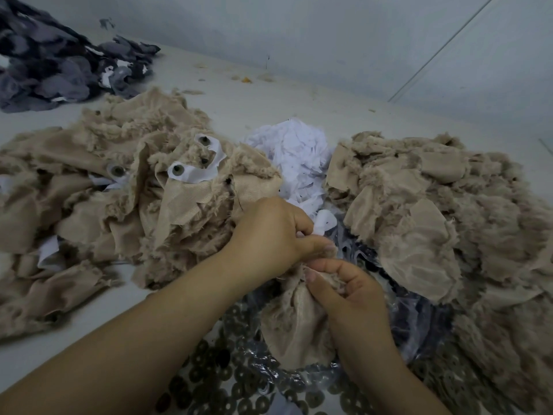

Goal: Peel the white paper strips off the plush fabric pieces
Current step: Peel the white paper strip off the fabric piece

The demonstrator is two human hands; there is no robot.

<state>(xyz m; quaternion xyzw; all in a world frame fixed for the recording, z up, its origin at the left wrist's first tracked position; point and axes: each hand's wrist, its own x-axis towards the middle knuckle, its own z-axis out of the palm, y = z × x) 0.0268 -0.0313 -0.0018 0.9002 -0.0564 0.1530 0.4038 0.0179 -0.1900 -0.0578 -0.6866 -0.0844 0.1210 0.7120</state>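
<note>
2 tan plush piles (98, 187), 1 paper heap (299, 157), 2 hands (269, 235).

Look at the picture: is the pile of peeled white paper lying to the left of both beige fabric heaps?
No, the white paper pile lies between the left fabric heap and the right fabric heap.

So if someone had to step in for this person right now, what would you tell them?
Left hand pinches a white paper strip; right hand grips the tan plush piece it comes off.
Pile on the left still shows white strips with dark studs, so it looks undone.
Pile on the right shows no paper; probably finished.
Peeled paper heap lies behind the hands.
Left to do: finish this strip, then work through the left pile.
</note>
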